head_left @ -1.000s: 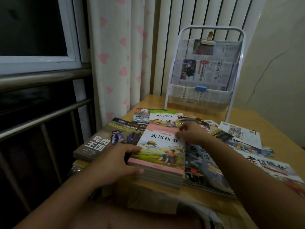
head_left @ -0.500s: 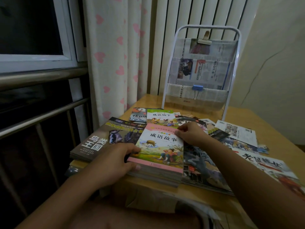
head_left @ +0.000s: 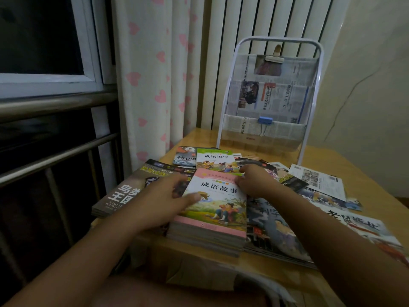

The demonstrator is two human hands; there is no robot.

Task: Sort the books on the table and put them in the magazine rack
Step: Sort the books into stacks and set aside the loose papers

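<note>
Head-camera view of a wooden table (head_left: 345,173) strewn with books, both hands working a pink-covered book (head_left: 218,204) that tops a thick stack at the near edge. Left hand (head_left: 163,202) sits at the book's left edge, fingers loosely curved, thumb laid across the cover — whether the fingers reach under the edge cannot be told. Right hand (head_left: 254,180) rests at the book's upper right corner, fingers curled in over the top edge and touching it; the grip itself is hidden by the knuckles.

Just behind the pink-covered book lies a green-covered book (head_left: 215,159), with a dark-covered one (head_left: 184,156) to that book's left. Left of the pink-covered book, partly under the left hand, is a brown bird book (head_left: 124,191) on its own low pile. To its right spread overlapping magazines (head_left: 272,224), and farther right a white booklet (head_left: 318,178).

Well behind the pink-covered book, at the table's far edge, stands the white-framed magazine rack (head_left: 270,96) — upright, its pockets lined with newspaper, a blue binder clip (head_left: 265,121) on the lower pocket and a pale clip (head_left: 274,58) near the top. A heart-print curtain (head_left: 155,85) hangs left of the rack.
</note>
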